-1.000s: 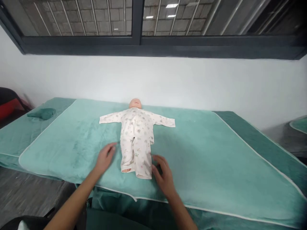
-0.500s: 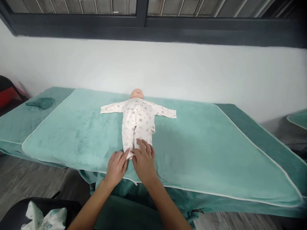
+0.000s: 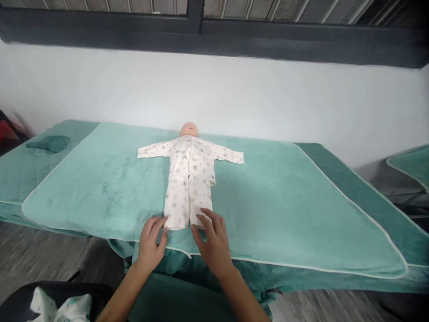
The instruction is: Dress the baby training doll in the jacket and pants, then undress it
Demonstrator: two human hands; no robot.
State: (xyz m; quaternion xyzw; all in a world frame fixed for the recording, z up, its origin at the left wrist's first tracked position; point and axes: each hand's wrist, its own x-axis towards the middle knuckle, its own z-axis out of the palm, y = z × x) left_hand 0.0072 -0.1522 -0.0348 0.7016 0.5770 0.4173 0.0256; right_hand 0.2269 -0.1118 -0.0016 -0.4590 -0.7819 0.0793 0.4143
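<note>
A baby doll (image 3: 189, 129) lies on its back on the green bed, its head toward the wall. It wears a white printed long-sleeved top (image 3: 191, 156), the sleeves stretched out to both sides, and matching trousers (image 3: 176, 201) whose legs lie flat and slightly apart. No feet show below the cuffs. My left hand (image 3: 151, 241) is beside the cuff of the leg on the left, fingertips at its edge and fingers apart. Over the lower end of the other leg, my right hand (image 3: 213, 239) has its fingers spread, fingertips at the cloth.
A light green blanket (image 3: 284, 210) with white piping covers the massage bed. A small dark green pillow (image 3: 50, 143) rests at the left end. White wall (image 3: 214, 94) stands behind, under a dark window frame (image 3: 301, 42). At lower left, a black chair (image 3: 20, 302) holds a printed cloth (image 3: 63, 308).
Both hands have let go of the trouser cuffs and moved apart. The trouser legs now lie straighter and wider, and the view has shifted slightly.
</note>
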